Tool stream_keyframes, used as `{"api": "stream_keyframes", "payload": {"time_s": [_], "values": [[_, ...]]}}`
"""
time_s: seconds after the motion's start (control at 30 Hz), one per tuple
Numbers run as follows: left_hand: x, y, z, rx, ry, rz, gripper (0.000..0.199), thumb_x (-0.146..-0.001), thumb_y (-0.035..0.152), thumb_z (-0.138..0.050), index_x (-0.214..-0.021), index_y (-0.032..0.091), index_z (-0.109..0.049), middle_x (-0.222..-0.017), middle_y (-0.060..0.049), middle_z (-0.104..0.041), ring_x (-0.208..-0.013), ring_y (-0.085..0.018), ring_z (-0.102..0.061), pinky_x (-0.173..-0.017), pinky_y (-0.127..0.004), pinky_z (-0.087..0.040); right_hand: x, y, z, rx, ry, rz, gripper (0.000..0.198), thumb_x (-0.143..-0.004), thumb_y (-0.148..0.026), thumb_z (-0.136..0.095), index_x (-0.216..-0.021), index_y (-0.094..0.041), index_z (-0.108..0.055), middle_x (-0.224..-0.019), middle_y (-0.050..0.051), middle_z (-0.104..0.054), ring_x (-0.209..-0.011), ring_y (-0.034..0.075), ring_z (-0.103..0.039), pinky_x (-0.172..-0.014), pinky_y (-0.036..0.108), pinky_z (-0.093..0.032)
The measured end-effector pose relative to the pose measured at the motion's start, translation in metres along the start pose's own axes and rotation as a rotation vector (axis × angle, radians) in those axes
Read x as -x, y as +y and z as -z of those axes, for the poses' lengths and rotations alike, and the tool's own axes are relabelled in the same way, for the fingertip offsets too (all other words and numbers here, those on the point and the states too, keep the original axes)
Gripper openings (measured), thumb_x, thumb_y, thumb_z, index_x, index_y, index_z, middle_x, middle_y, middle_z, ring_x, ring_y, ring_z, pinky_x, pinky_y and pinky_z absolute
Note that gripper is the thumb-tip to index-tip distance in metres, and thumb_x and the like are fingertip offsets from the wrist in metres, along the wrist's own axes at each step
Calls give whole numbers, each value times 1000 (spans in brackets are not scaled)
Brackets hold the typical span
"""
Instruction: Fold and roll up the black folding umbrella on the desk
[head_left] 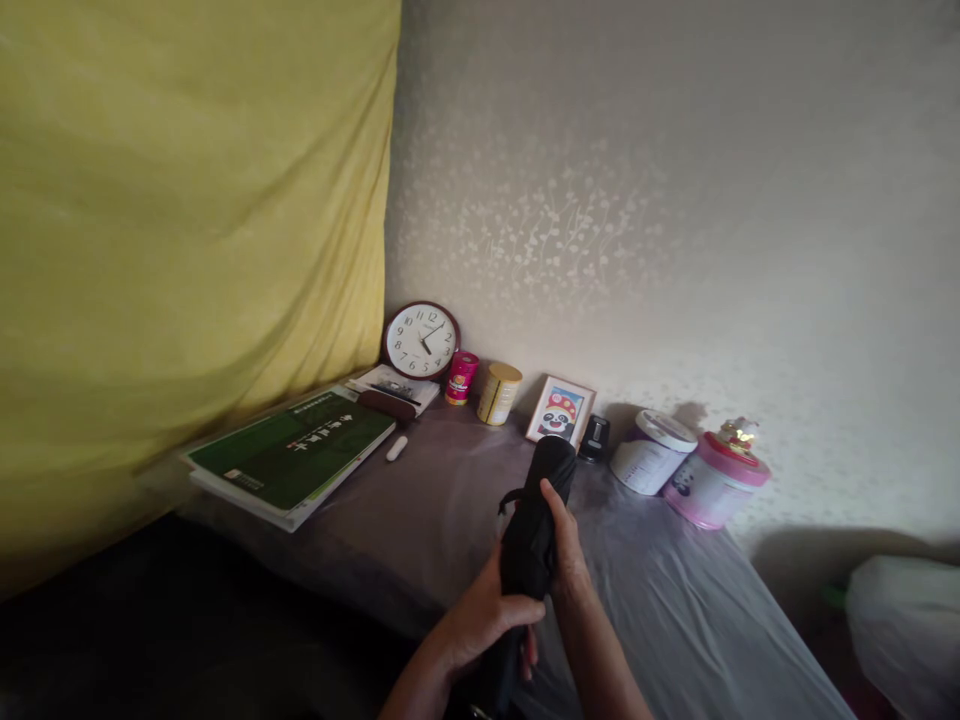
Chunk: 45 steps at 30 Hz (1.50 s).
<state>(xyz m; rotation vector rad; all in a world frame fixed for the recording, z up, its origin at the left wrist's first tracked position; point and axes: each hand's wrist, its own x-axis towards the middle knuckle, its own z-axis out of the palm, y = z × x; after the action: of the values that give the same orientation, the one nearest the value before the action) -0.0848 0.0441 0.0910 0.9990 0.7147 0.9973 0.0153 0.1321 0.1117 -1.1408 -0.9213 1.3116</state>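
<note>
A folded black umbrella is held upright and slightly tilted above the front of the table. My left hand wraps around its lower part, the thumb lying across the front. Higher up, my right hand grips its right side, with the thumb pointing up along the cloth. A small strap sticks out at the umbrella's upper left. Behind its top end stands a framed panda picture, and a small black object is beside that frame.
Along the wall stand a round clock, a pink can, a yellow-lidded can, a white tub and a pink tub. Green books and a small white object lie left on the grey-covered table. A yellow curtain hangs left.
</note>
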Motion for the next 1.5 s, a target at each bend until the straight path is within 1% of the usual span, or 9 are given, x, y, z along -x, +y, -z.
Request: {"api": "stream_keyframes", "payload": {"time_s": [0.13,0.23,0.33,0.57,0.8,0.93,1.07,1.33,1.5], "values": [[-6,-12,1,-161,43,-14,85,-70,18,-49,-139,19,-1,-52,9,-52,-37,-11,-48,-40,-23,-44,1,0,0,35,-30,26,49,-65,-53,-68,-91,-12,-63,-66,4,-68,-55,18,-63,-52,28,-51],[-9,-22,2,-523,233,-183,91,-69,11,-50,-140,20,5,-102,-9,-62,-82,-20,-64,-73,-33,-53,-2,6,0,120,15,151,53,-63,-49,-71,-102,-14,-61,-75,3,-70,-68,20,-66,-61,28,-53],[-9,-25,3,-851,370,-246,95,-66,2,-48,-141,19,8,-145,-17,-25,-124,-25,-43,-99,-36,-39,-4,13,-1,128,46,185,57,-62,-47,-72,-107,-15,-60,-83,3,-71,-77,21,-66,-67,29,-53],[2,-9,17,-708,268,-318,95,-66,4,-53,-141,27,-1,-142,-11,-33,-121,-24,-45,-97,-37,-41,-6,18,0,-7,64,54,49,-62,-48,-72,-96,-14,-63,-75,3,-70,-67,20,-66,-62,30,-54],[2,-3,18,-220,138,-49,81,-82,40,-51,-140,29,3,-66,5,-57,-43,-12,-53,-37,-22,-44,-3,24,3,4,-50,2,49,-68,-55,-64,-93,-12,-64,-77,6,-71,-71,23,-67,-67,33,-55],[-7,-15,21,-497,279,-247,81,-78,32,-55,-141,28,-5,-106,-6,-62,-77,-19,-65,-66,-34,-54,-1,17,9,203,-48,156,50,-70,-51,-64,-102,-14,-61,-97,7,-69,-93,25,-63,-83,35,-50],[-10,-21,33,-877,418,-382,87,-71,20,-58,-142,24,-8,-143,-10,-33,-127,-25,-39,-104,-39,-34,-2,14,22,492,-46,388,46,-71,-49,-63,-103,-16,-60,-103,8,-67,-101,25,-59,-89,36,-45],[-3,-16,31,-1288,417,-100,83,-74,16,-56,-140,34,-9,-123,-6,-51,-98,-23,-60,-82,-30,-46,-11,43,43,676,57,569,52,-69,-45,-66,-113,-18,-57,-79,3,-62,-72,20,-58,-72,35,-48],[0,-15,26,-1413,389,-47,83,-74,15,-56,-140,35,-10,-116,-6,-52,-93,-23,-61,-77,-31,-46,-13,43,46,724,-175,690,23,-77,-37,-60,-95,-24,-66,-87,4,-60,-76,17,-57,-72,31,-47]]}}
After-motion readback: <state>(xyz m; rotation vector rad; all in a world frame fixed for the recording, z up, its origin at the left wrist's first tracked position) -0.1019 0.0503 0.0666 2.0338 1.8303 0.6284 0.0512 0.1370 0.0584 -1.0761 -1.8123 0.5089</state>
